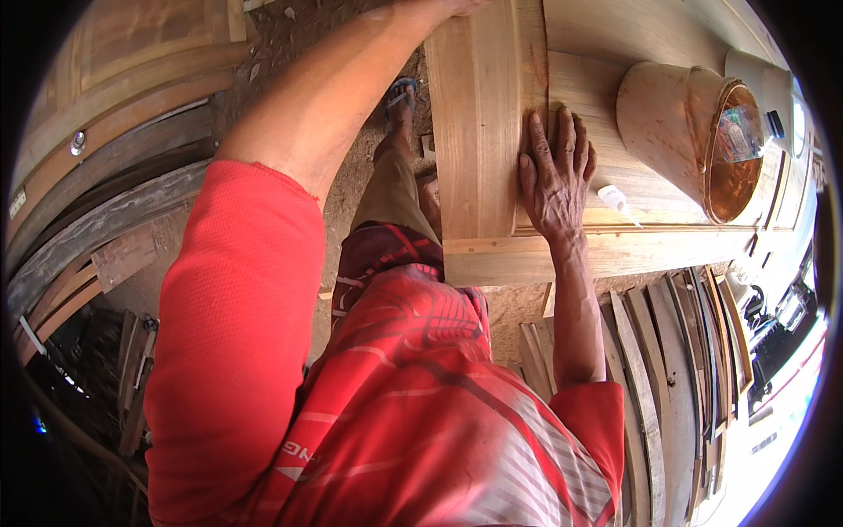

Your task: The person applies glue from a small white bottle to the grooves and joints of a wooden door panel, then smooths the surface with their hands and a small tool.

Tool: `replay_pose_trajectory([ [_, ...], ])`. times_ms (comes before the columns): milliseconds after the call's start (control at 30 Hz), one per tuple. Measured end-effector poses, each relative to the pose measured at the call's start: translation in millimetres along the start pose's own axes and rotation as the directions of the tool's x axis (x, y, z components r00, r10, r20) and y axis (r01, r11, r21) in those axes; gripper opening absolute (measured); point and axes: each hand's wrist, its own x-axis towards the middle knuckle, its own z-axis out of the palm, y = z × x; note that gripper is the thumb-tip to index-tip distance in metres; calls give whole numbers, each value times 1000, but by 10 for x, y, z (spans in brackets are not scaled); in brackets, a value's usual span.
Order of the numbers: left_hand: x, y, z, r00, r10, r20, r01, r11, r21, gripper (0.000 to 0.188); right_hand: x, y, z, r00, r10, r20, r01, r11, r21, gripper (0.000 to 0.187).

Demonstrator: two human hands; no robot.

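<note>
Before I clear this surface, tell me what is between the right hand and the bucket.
In the head view, a small white bottle is between the right hand and the bucket, on the wooden panel.

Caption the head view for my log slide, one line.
Right hand on a wooden panel, a small white bottle and a stained bucket to its right.
</note>
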Motion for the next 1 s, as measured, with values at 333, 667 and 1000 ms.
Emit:
replay_pose_trajectory([
  [333,-7,-4,3,1000,-14,21,15,1000,-24,31,111,20,54,999,36,-39,-36,999,13,58],
  [667,19,71,-26,1000,-9,30,8,1000,15,33,73,-35,87,994,78,-73,-77,997,23,56],
  [1000,-3,15,60,1000,6,-26,-7,999,-35,31,806,150,73,988,19,-156,-10,998,54,50],
])
